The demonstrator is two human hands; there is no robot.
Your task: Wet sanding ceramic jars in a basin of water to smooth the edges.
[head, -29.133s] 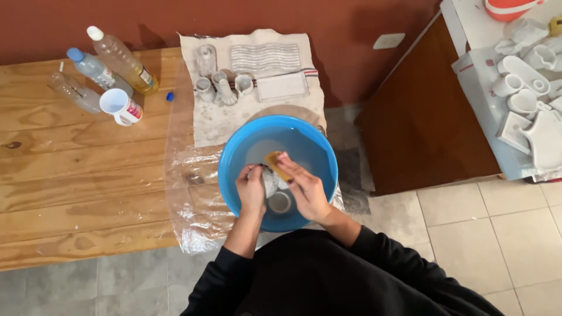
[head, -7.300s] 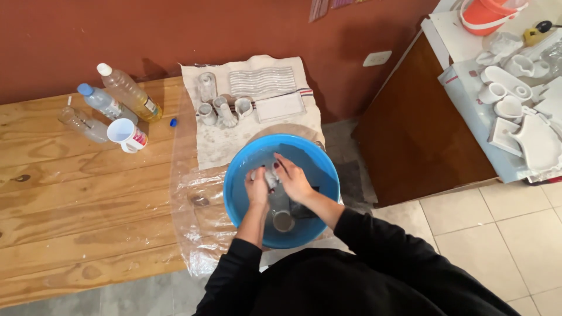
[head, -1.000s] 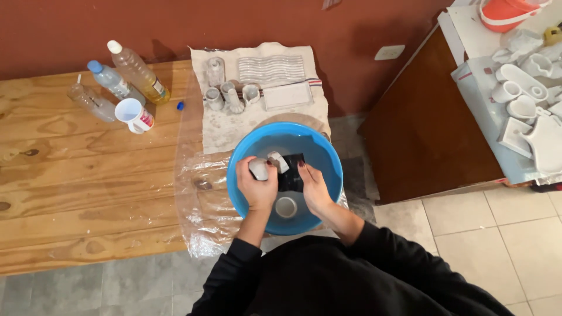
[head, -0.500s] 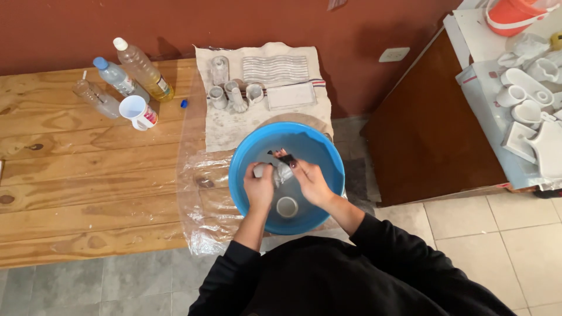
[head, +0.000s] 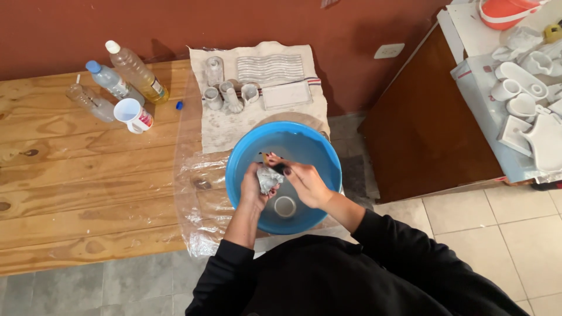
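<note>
We've got a small grey-white piece [head: 269, 178] in the middle of the frame, over the blue basin [head: 246, 146]. Our left hand [head: 255, 186] is wrapped around it, while our right hand [head: 304, 182] pinches a dark little sponge [head: 275, 165] against its top. A white cup [head: 285, 206] sits in the basin below, and bottles [head: 126, 73] stand at upper left.

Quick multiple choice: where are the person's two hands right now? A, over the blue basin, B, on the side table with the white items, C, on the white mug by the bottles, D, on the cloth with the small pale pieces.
A: both the left hand and the right hand are above the blue basin, working a small grey piece between them.
</note>
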